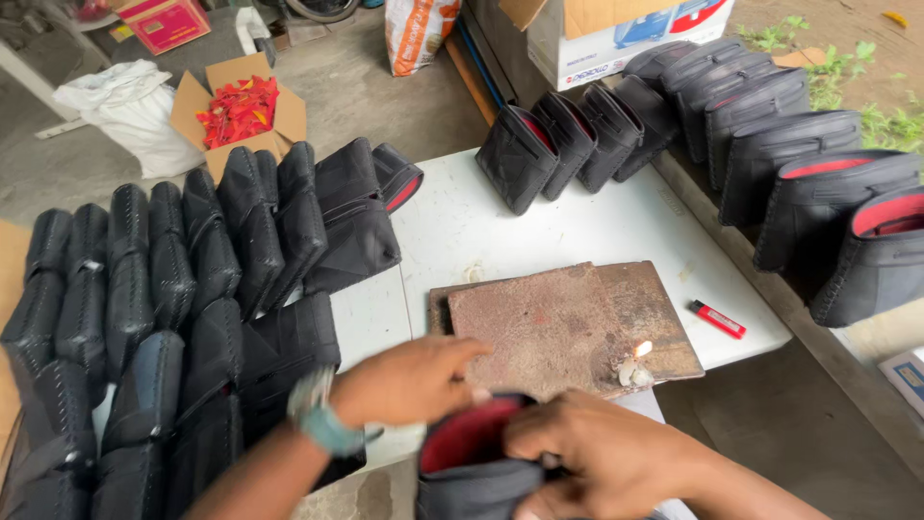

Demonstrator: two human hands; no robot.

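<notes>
White table [539, 226], flat top, set on a concrete floor [366, 91]; on it, near centre, two overlapping rusty metal plates [568, 327]; a small lit candle stub [635, 369] on the plates' near right corner; a red lighter [716, 319] just right of them; a row of black wallets [577, 140] standing along the far edge; more black wallets [192, 289] massed at the left.

Bare white table [500, 226] at frame centre is open for a hand — hemmed by black wallet rows upper right [770, 125] and left [173, 289], with metal plate [568, 327], lit candle stub [635, 368] and red lighter [716, 319] lower centre.
</notes>
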